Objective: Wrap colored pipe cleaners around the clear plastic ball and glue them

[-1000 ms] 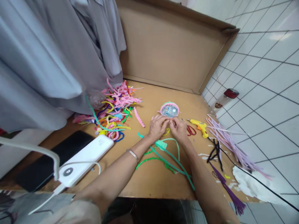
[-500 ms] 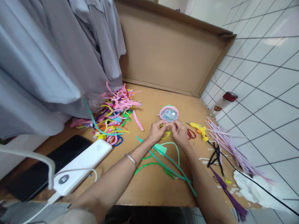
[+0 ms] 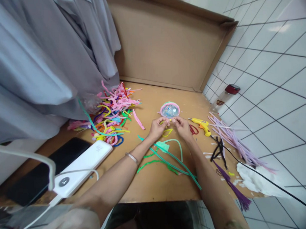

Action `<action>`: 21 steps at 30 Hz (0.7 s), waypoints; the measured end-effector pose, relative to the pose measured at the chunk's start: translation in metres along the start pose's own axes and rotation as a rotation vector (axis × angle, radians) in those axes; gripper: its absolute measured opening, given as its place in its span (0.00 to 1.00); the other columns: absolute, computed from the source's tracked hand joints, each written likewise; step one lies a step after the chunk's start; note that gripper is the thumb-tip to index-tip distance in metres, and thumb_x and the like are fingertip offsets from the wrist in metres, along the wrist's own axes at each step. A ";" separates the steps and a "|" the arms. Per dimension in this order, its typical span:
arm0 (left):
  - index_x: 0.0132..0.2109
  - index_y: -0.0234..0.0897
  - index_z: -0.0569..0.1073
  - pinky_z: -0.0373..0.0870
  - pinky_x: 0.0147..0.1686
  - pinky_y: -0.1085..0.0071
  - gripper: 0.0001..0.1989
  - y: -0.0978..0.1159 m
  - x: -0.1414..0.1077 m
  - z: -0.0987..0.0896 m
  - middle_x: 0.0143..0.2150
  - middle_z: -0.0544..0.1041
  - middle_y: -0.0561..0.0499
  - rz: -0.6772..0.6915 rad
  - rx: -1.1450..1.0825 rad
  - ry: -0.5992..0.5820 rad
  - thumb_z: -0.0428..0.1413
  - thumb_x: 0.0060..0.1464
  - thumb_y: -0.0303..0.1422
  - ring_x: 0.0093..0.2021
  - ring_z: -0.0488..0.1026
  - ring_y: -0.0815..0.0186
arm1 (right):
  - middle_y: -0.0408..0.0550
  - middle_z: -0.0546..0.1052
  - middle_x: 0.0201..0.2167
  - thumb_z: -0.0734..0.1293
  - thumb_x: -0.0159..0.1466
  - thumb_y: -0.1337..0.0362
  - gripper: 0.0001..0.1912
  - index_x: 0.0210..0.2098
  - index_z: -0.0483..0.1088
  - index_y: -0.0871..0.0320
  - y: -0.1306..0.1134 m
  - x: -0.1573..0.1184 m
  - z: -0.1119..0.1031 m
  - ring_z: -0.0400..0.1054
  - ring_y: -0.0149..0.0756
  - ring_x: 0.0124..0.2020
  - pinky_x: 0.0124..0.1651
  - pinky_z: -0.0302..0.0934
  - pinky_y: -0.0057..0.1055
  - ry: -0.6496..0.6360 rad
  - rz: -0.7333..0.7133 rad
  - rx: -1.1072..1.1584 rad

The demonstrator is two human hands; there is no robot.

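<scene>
I see the left hand (image 3: pixel 158 127) pinching a little yellow strip (image 3: pixel 170 120) over the tabletop (image 3: pixel 149 188), fingertips together. The right hand (image 3: pixel 182 127) curls its fingers beside it; I can't tell if they grip. A pink-rimmed clear dome (image 3: pixel 170 111) sits just past, toward the far edge.
</scene>
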State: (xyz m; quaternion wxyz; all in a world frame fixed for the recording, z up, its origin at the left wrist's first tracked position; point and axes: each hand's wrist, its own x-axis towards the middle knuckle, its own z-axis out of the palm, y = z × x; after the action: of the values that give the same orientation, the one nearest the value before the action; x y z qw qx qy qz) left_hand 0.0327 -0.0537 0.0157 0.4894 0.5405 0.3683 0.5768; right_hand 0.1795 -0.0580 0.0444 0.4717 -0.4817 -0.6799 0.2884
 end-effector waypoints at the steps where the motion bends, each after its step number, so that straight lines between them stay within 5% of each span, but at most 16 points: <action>1: 0.30 0.35 0.73 0.68 0.34 0.73 0.16 0.000 0.000 0.000 0.25 0.73 0.54 -0.001 0.001 -0.001 0.62 0.49 0.45 0.28 0.68 0.70 | 0.42 0.71 0.23 0.62 0.58 0.53 0.14 0.27 0.69 0.56 -0.001 0.000 0.000 0.64 0.34 0.28 0.34 0.60 0.30 -0.002 -0.004 -0.003; 21: 0.29 0.35 0.74 0.68 0.34 0.72 0.16 0.000 0.000 -0.003 0.25 0.74 0.54 0.037 0.048 -0.011 0.62 0.50 0.45 0.28 0.67 0.69 | 0.42 0.71 0.23 0.61 0.59 0.56 0.12 0.28 0.71 0.55 -0.001 -0.001 -0.001 0.61 0.34 0.27 0.32 0.54 0.28 -0.008 -0.051 -0.098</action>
State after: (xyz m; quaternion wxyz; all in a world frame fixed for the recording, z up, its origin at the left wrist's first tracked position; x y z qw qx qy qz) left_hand 0.0301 -0.0534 0.0152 0.4676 0.5620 0.3690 0.5739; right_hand 0.1801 -0.0594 0.0453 0.4521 -0.4856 -0.7072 0.2445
